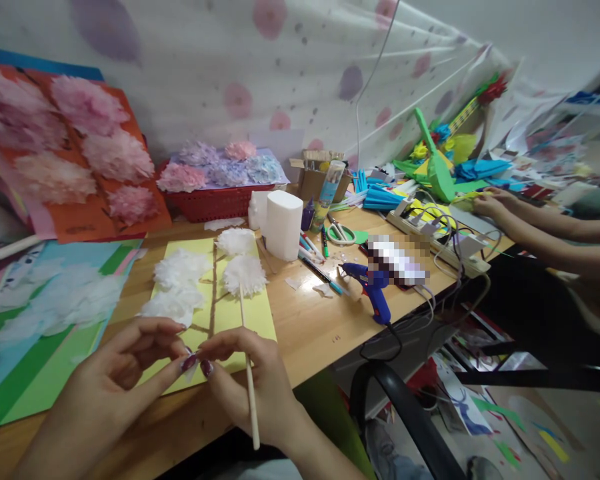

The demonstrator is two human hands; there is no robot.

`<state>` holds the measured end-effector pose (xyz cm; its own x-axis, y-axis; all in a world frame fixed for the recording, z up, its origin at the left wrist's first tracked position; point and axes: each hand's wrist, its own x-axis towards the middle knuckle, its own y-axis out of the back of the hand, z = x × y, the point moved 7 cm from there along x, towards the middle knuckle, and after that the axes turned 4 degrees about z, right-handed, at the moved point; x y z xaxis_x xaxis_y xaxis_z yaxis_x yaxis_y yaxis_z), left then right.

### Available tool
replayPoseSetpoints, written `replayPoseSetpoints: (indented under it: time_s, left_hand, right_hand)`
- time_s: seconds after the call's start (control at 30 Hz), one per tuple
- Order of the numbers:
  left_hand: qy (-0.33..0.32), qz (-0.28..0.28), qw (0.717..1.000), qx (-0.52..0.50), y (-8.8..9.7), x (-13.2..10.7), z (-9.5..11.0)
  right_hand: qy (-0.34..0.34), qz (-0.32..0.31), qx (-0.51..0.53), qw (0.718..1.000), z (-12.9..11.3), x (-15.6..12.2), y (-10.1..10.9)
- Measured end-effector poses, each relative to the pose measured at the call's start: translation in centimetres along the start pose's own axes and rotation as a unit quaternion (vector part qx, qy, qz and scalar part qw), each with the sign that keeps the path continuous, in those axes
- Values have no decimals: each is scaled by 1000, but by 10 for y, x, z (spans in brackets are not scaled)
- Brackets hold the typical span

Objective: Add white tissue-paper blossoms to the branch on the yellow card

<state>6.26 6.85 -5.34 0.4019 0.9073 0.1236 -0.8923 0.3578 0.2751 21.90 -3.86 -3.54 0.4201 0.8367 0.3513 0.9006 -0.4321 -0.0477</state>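
My left hand pinches a small piece of white tissue paper between thumb and fingers, near the front edge of the table. The fingertips of my right hand meet it on the same piece. A thin pale wooden stick is also held in my right hand, lying across it and tilted. Just beyond my hands is a yellow sheet bearing a brown branch shape and several fluffy white paper flowers. My fingers cover part of the sheet's lower edge.
A blue glue gun lies on the right beside a phone. Behind are a white paper roll, pens, scissors and a red basket. A co-worker's arms reach in beyond a power strip.
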Motion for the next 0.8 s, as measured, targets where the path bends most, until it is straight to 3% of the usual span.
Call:
replayPoseSetpoints:
  time_s: [0.43,0.8]
  left_hand:
    - [-9,12,999,-47,-3,0,8]
    - [-20,28,999,-6,7,-4,-8]
  right_hand:
    - [-57,10,8,998,9,-2,-2]
    - [-60,11,8,998,12,-3,-5]
